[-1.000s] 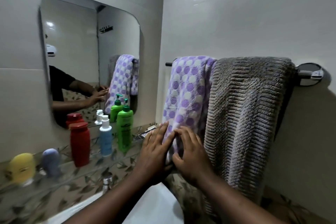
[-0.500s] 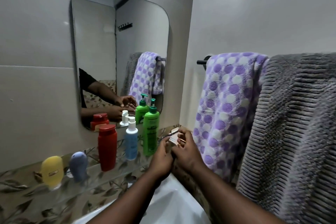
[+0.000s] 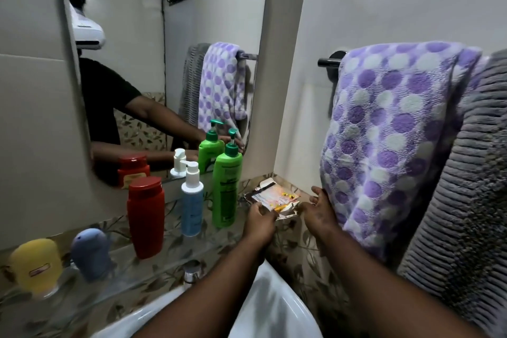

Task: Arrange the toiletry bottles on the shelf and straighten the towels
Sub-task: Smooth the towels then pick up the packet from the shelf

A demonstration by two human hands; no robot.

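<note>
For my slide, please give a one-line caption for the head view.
Left hand holds a crumpled packet at the shelf end, right hand beside it, next to the purple dotted towel.

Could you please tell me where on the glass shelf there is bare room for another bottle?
Bare glass shelf lies between the blue-grey bottle and the red bottle, and along the front edge. The corner past the green pump bottle is crowded: packet, left hand, right hand.
</note>
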